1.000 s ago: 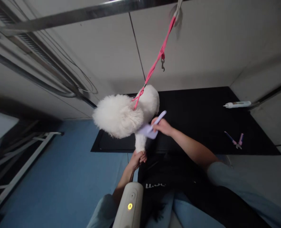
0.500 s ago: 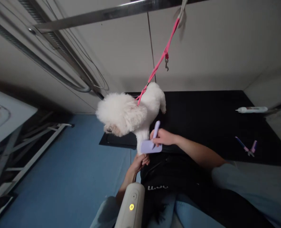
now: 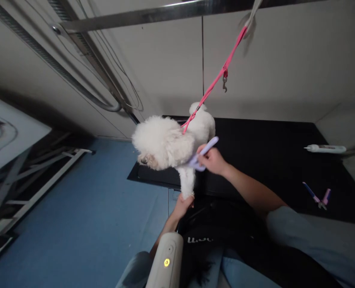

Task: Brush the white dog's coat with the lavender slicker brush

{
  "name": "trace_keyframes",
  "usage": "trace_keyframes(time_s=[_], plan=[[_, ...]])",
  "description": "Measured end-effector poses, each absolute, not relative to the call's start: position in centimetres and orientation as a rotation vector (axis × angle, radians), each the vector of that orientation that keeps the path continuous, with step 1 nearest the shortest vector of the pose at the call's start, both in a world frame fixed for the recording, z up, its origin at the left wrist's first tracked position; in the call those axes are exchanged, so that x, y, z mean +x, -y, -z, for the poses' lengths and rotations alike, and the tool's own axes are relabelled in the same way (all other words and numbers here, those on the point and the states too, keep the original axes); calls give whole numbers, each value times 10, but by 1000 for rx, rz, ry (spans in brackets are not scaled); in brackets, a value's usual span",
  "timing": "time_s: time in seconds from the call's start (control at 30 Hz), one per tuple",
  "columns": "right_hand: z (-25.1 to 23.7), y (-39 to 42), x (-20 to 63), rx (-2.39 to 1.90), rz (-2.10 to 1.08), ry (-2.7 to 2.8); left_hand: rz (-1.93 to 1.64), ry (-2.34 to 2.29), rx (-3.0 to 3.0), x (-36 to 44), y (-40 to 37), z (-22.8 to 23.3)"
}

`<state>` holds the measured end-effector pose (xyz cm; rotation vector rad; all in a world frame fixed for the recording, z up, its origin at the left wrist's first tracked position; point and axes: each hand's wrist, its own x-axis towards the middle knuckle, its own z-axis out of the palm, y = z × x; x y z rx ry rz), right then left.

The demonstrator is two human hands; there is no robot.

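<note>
Where the dog (image 3: 161, 140) is: left end of the black table (image 3: 255, 146), head toward the left, rump toward the wall; pink lead (image 3: 209, 93) slopes down to its neck, most of the loop lost in fur.
Foreleg (image 3: 186, 180): stretched out to the table's near edge, paw mostly hidden by the left hand.
Dog handling: coat looks soft and springy; live weight, could likely pull or twist. Leg seems slim, delicate: best held low, just above the paw, firm but gentle, no sideways strain.
Brush handling: lavender brush (image 3: 209, 145) looks light, stiff, smooth; maybe a bit slippery. Best taken by the handle, close to the head.
Left hand (image 3: 185, 204): fingers wrapped round the foreleg's lower end; forearm rises from the bottom, wrist roughly straight.
Right hand (image 3: 213, 160): closed round the brush handle, handle tip poking out up and right; forearm slants in from lower right, blue sleeve (image 3: 291, 228) near the elbow.
Brush head: at the fur of upper foreleg and chest, blurred; can't tell how deep it sits.
Hands: apart from each other, right one farther up the leg, beside it.
Around: pliers-like tool (image 3: 322, 205) and white bottle (image 3: 326, 149) at the table's right end.
</note>
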<state>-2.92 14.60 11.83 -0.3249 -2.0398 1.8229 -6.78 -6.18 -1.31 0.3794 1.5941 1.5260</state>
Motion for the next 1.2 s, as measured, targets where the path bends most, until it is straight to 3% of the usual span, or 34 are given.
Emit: trace_keyframes(time_s=[0.1, 0.23, 0.4, 0.53, 0.67, 0.8, 0.93, 1.1, 1.2], plan=[[-119, -141, -25, -288, -1904, 2227, -1548, -1654, 344, -61, 57, 16], [-124, -143, -21, -445, -1511, 2103, -1642, -1770, 370, -53, 52, 17], [-129, -136, -16, -387, -1570, 2454, -1669, -1820, 390, -44, 48, 14], [-130, -132, -11, -488, -1342, 2344, -1700, -1885, 393, -40, 44, 13], [-124, -130, -9, -362, -1565, 2499, -1737, -1865, 378, -38, 43, 16], [-120, -129, -6, -511, -1440, 2272, -1766, -1864, 344, -40, 45, 13], [-115, -125, -1, -310, -1681, 2459, -1763, -1828, 334, -42, 47, 9], [-113, -131, 2, -517, -1454, 2223, -1713, -1847, 341, -43, 50, 2], [-110, -129, 5, -305, -1719, 2401, -1591, -1747, 370, -45, 55, -3]])
